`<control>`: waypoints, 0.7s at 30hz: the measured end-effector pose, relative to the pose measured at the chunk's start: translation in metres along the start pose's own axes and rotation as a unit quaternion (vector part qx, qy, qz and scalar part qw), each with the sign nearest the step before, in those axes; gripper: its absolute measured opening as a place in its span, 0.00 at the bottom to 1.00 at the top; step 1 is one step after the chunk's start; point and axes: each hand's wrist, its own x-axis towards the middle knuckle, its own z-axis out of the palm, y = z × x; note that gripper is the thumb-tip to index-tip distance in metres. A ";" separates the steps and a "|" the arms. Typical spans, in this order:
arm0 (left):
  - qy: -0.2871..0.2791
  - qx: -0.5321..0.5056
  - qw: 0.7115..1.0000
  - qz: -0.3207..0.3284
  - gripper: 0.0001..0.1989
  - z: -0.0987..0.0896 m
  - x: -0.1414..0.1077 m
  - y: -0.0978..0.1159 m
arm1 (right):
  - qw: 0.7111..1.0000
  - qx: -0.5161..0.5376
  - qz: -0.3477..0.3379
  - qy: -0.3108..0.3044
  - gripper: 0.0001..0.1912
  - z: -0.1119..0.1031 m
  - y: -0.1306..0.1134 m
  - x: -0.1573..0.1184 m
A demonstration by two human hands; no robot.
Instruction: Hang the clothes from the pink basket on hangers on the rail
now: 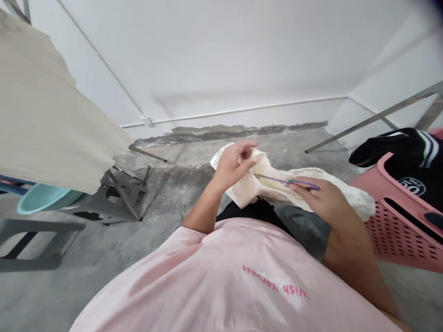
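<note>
A white, crinkled garment (244,190) lies spread across my lap, its long part running to the right. Over its left end is my left hand (237,162), thumb and forefinger apart and curved; whether its other fingers touch the cloth I cannot tell. My right hand (321,199) is closed on a thin purple clothes hanger (277,180), seen nearly edge-on, with a small green spot near the fingertips. The hanger's far end lies at the garment's opening, under my left hand. Part of the garment is hidden behind my right hand.
To the right stands a pink slotted basket (404,226) holding black clothing (391,143). A metal rack leg (367,120) slants above it. On the left hangs a beige cloth (58,101), beside a turquoise basin (50,198) and grey stools (38,240). A white wall (242,50) rises ahead.
</note>
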 end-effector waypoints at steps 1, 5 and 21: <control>-0.056 0.026 0.998 0.011 0.18 -0.001 0.000 0.002 | 0.999 0.014 0.007 0.035 0.13 -0.002 -0.002 0.000; -0.106 0.095 0.990 0.014 0.25 -0.001 0.000 0.003 | 0.987 0.052 0.014 0.152 0.12 -0.013 -0.014 -0.003; 0.240 0.104 0.964 -0.044 0.04 -0.027 0.012 -0.048 | 0.996 -0.060 0.038 0.049 0.18 -0.042 -0.004 -0.008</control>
